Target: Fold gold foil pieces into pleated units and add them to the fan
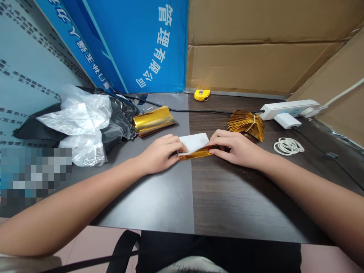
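Note:
A sheet of gold foil paper [196,153], white on its upper side [194,142], lies on the table between my hands, partly folded. My left hand [159,153] pinches its left end with closed fingers. My right hand [236,148] presses and pinches its right end, fingers closed on the fold. A stack of flat gold foil sheets [152,120] lies behind my left hand. A fanned bundle of folded gold pieces [247,124], tied with a rubber band, sits behind my right hand.
Crumpled clear and black plastic bags [85,121] fill the left of the table. White rubber bands [288,146] and a white power strip [290,109] with its cable lie at right. A yellow tape measure [202,94] sits by the cardboard wall [256,57].

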Available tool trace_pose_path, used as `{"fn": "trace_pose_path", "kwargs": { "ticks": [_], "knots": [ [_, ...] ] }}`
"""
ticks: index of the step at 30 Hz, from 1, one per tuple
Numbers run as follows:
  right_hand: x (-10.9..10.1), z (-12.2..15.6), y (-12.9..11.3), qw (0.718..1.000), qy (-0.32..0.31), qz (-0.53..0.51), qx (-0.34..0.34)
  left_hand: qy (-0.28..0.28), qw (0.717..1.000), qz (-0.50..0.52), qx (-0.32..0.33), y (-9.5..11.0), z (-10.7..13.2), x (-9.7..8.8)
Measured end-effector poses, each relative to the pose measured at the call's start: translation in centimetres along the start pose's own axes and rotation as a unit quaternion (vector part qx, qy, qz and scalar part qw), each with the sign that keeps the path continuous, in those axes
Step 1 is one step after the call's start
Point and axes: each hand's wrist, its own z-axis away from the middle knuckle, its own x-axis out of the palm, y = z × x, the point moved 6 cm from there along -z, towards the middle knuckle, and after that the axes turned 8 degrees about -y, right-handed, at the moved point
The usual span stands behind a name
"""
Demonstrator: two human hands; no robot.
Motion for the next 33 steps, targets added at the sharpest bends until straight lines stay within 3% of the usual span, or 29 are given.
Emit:
{"fn": "trace_pose_path", "kwargs": {
  "ticks": [5, 9, 16, 24, 30, 33],
  "knots": [
    [0.0, -0.1, -0.1, 1.0, -0.003, -0.011, 0.024, -0.014, 0.999, 0.001, -0.036, 0.2, 0.0, 0.0],
    [0.0, -0.1, -0.1, 1.0, -0.007, -0.001, 0.028, -0.014, 1.0, 0.013, -0.013, 0.5, 0.1, 0.1],
    [-0.1, 0.3, -0.7, 0.997, -0.004, 0.068, -0.041, -0.014, 1.0, -0.026, 0.008, 0.4, 0.4, 0.0],
    [-0.2, 0.6, -1.4, 0.984, -0.062, 0.153, -0.072, -0.006, 0.999, -0.037, 0.022, 0.4, 0.7, 0.2],
    [-0.1, 0.8, -2.8, 0.976, -0.085, 0.183, -0.08, -0.055, 0.996, -0.056, 0.052, 0.6, 0.7, 0.0],
    [0.0, 0.4, -3.0, 0.974, -0.079, 0.207, -0.042, -0.087, 0.992, -0.061, 0.07, 0.6, 0.9, 0.0]
  ]
}}
